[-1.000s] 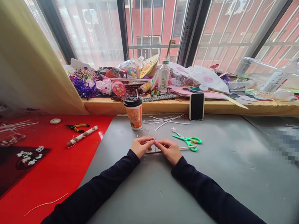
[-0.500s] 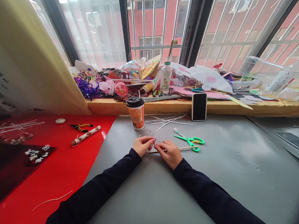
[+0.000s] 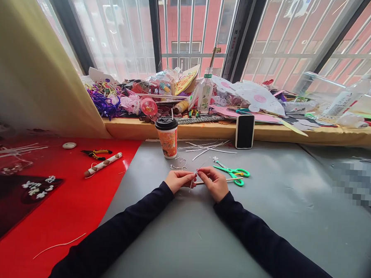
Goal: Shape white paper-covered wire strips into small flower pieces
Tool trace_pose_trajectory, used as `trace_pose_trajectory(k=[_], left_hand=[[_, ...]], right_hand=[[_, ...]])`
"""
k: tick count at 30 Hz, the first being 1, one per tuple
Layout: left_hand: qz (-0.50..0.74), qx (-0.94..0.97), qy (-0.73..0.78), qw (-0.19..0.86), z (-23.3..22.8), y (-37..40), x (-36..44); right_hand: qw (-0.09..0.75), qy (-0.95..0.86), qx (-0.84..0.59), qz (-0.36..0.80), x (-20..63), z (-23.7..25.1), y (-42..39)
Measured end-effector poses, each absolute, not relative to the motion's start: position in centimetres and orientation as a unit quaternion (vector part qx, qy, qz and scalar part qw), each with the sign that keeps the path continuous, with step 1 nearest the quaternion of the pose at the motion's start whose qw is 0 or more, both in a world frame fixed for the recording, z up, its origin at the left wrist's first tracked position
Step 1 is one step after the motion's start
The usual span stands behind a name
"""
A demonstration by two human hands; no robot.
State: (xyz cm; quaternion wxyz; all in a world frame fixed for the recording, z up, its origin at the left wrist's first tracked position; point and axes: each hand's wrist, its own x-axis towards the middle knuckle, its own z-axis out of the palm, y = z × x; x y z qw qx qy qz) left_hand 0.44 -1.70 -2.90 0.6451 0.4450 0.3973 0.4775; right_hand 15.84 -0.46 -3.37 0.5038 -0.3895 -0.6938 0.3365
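Note:
My left hand [image 3: 177, 181] and my right hand [image 3: 216, 183] meet over the grey table [image 3: 261, 226], both pinching a thin white strip [image 3: 195, 175] that stands between the fingertips. A thin wooden stick [image 3: 231, 180] lies flat just behind my right hand, and whether the fingers touch it is hidden. Green scissors [image 3: 233, 174] rest on the table close to the right of my right hand. Both sleeves are dark blue.
A lidded paper cup [image 3: 167, 136] stands behind my hands, loose white strips [image 3: 208, 148] beside it. A phone [image 3: 244, 131] leans on the cluttered window ledge [image 3: 297, 134]. On the red sheet [image 3: 72, 216] at left lie pliers [image 3: 96, 154] and a wrapped roll [image 3: 102, 165].
The white strip now stands more upright between my fingers, and my right hand has turned slightly over it. The camera has shifted a little; the table items stay put.

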Motion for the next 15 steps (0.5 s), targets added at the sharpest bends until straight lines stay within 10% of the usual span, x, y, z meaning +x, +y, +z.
trace_pose_trajectory(k=[15], left_hand=[[0.484,0.47,0.415,0.611,-2.21,-2.14,0.56]], right_hand=[[0.533,-0.704,-0.358,0.302,16.5,-3.18,0.08]])
